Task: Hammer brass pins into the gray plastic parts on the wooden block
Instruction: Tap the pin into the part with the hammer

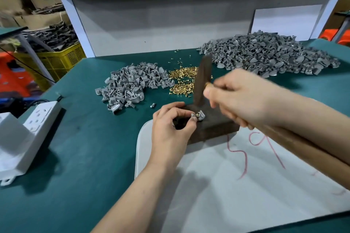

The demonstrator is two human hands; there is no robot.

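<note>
On the dark wooden block (214,128) lies a gray plastic part (199,116) with a brass pin standing in it. My left hand (172,125) pinches that part at its left side and steadies it on the block. My right hand (238,96) grips a hammer; its dark, motion-blurred head (202,79) stands just above the part, and its wooden handle (289,142) runs back to the lower right. A heap of brass pins (182,81) lies behind the block.
A small pile of gray parts (128,85) lies left of the pins and a large pile (269,55) at the back right. A white sheet with red writing (246,185) lies under the block. A white power strip (41,117) rests at the left on the green mat.
</note>
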